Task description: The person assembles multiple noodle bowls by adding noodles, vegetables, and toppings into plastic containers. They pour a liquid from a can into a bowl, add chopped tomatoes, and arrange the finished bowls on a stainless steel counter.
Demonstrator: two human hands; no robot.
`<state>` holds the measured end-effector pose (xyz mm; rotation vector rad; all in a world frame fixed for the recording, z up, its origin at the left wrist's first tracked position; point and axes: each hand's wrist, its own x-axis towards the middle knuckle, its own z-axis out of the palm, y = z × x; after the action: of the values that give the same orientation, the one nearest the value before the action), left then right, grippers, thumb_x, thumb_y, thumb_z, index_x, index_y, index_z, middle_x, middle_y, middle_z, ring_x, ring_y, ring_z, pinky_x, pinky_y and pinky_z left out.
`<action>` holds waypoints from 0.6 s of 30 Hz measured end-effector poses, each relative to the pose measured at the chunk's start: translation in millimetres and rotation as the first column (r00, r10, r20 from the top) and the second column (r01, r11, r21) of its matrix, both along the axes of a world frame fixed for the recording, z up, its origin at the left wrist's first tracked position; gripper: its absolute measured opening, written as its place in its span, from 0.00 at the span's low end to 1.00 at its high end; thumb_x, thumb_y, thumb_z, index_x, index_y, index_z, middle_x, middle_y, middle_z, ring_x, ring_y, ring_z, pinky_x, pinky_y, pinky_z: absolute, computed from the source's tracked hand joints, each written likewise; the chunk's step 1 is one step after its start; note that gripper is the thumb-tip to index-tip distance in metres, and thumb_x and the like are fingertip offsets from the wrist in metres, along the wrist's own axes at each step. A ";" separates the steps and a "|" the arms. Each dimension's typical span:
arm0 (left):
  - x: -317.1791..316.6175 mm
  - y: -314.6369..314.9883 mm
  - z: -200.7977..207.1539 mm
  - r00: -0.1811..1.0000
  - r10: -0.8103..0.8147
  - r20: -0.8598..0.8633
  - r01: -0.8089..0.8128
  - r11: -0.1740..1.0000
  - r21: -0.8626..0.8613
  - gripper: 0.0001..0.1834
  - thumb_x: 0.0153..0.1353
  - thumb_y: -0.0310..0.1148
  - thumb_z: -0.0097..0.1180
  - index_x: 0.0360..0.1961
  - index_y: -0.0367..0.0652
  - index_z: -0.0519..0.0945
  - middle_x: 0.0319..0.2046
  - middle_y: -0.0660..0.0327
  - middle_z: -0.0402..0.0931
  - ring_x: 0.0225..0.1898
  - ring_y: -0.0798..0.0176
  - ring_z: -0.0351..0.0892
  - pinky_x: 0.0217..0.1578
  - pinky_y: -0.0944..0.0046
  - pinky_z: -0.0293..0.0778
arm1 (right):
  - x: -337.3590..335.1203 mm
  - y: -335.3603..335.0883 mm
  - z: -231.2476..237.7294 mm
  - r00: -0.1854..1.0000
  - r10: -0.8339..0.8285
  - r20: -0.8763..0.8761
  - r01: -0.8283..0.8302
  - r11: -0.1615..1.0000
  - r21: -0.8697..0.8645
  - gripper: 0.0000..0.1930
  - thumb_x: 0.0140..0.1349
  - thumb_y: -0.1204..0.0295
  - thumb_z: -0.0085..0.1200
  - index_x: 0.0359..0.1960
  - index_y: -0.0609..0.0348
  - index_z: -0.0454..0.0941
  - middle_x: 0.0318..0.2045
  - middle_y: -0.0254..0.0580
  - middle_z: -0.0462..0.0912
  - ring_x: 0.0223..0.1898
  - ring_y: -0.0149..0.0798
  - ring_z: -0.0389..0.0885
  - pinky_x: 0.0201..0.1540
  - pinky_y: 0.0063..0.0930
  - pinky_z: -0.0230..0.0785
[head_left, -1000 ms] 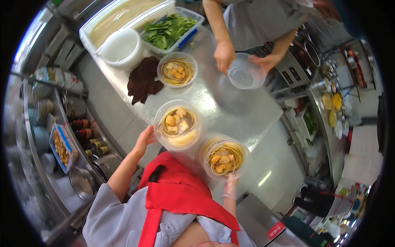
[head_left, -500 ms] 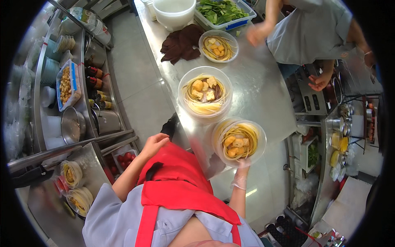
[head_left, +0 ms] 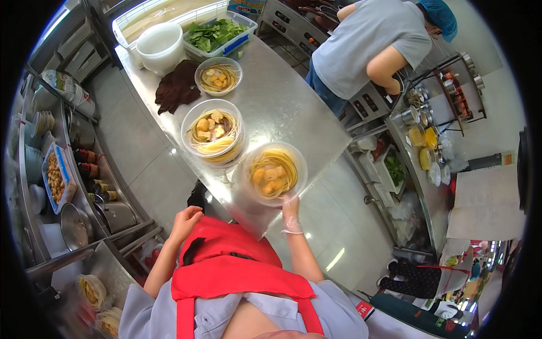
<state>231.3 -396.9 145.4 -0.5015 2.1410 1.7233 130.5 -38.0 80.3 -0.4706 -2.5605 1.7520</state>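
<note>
Since a moment earlier the left hand (head_left: 185, 221) had dropped, loosely curled and empty, to the apron, while the gloved right hand (head_left: 291, 213) gripped the near bowl (head_left: 274, 173) at the counter's (head_left: 293, 107) six-o'clock edge, two filled bowls (head_left: 213, 133) standing undelivered at eleven o'clock.

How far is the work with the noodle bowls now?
Three clear bowls already hold noodles and toppings: the far bowl and the middle bowl rest on the steel counter. The gloved right hand grips the near bowl at the counter's edge; the left hand hangs free. None has a lid.
</note>
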 end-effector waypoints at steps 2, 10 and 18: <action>5.9 3.5 2.9 0.999 -0.031 0.015 0.032 0.999 -0.019 0.14 0.63 0.34 0.56 0.45 0.35 0.80 0.36 0.57 0.83 0.37 0.66 0.82 0.42 0.65 0.77 | 0.4 -7.4 1.2 0.999 -0.032 -0.041 0.024 0.982 -0.189 0.17 0.61 0.64 0.49 0.45 0.65 0.78 0.32 0.41 0.82 0.26 0.35 0.79 0.24 0.32 0.75; -26.2 5.4 19.3 0.985 0.110 0.134 -0.155 0.904 0.399 0.21 0.67 0.39 0.52 0.56 0.38 0.73 0.41 0.56 0.81 0.38 0.63 0.82 0.39 0.64 0.79 | 10.6 -16.8 49.8 0.985 -0.049 0.165 0.116 0.897 -0.427 0.27 0.60 0.58 0.52 0.59 0.57 0.69 0.45 0.44 0.81 0.41 0.42 0.84 0.28 0.36 0.80; -46.7 -114.6 15.9 0.990 0.138 -0.027 -0.125 0.953 0.277 0.16 0.64 0.39 0.54 0.46 0.38 0.79 0.35 0.60 0.83 0.32 0.67 0.83 0.37 0.66 0.78 | 90.6 -81.6 38.2 0.957 0.011 0.289 0.062 0.968 -0.243 0.17 0.65 0.60 0.50 0.40 0.63 0.80 0.32 0.48 0.83 0.24 0.34 0.78 0.24 0.23 0.69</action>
<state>184.6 -511.6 161.2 -0.5406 1.8914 2.0837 221.1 -119.6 118.5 -0.8195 -2.4985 2.1549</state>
